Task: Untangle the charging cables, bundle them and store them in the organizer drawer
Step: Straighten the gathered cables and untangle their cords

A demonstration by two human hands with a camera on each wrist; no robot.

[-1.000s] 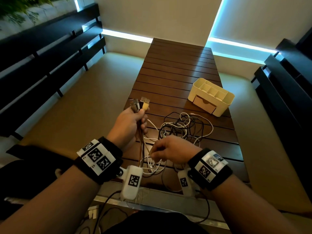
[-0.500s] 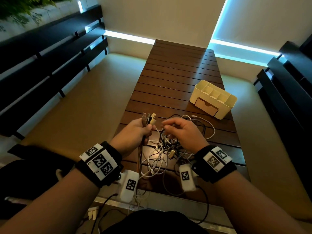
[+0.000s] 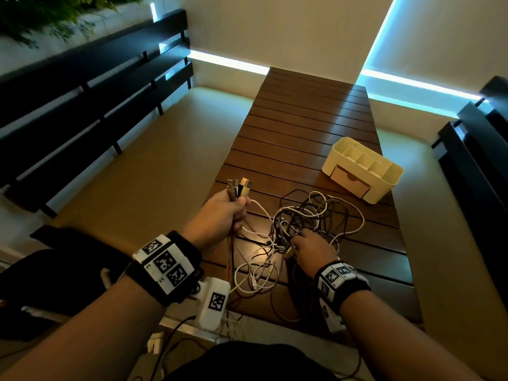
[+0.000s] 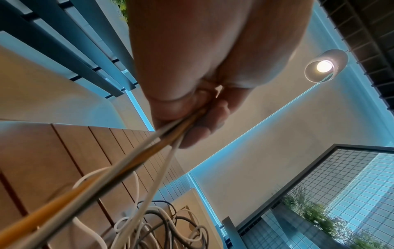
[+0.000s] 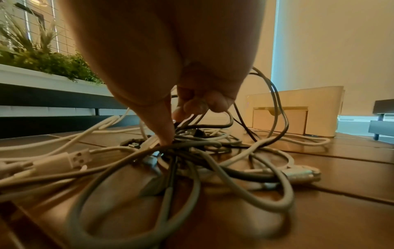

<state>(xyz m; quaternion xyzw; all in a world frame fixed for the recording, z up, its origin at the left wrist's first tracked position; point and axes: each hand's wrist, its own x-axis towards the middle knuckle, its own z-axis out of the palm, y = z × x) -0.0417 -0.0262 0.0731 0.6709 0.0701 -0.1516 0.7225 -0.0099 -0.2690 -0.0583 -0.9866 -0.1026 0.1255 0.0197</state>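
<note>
My left hand (image 3: 238, 206) is raised over the table's left edge and grips several cable ends, whose plugs (image 3: 239, 186) stick up above the fist. In the left wrist view the gripped cables (image 4: 136, 161) run taut from the left hand (image 4: 198, 116) down to the pile. The tangle of white, grey and black cables (image 3: 313, 215) lies on the brown slatted table (image 3: 308, 127). My right hand (image 3: 299, 240) is low in the tangle. Its thumb (image 5: 165, 133) pokes into the tangle (image 5: 213, 151), and its fingers (image 5: 200, 104) curl round a few strands. The cream organizer (image 3: 362, 166) stands at the far right, its drawer (image 3: 349, 180) closed.
Dark slatted benches (image 3: 90, 100) run along the left, and another dark bench (image 3: 478, 149) along the right. A planter with greenery (image 5: 49, 62) sits behind the left bench. Loose white loops (image 3: 255, 273) trail toward the table's near edge.
My right hand has dropped from beside the held plugs back down into the tangle, nearer me. The left hand keeps its grip on the cable ends.
</note>
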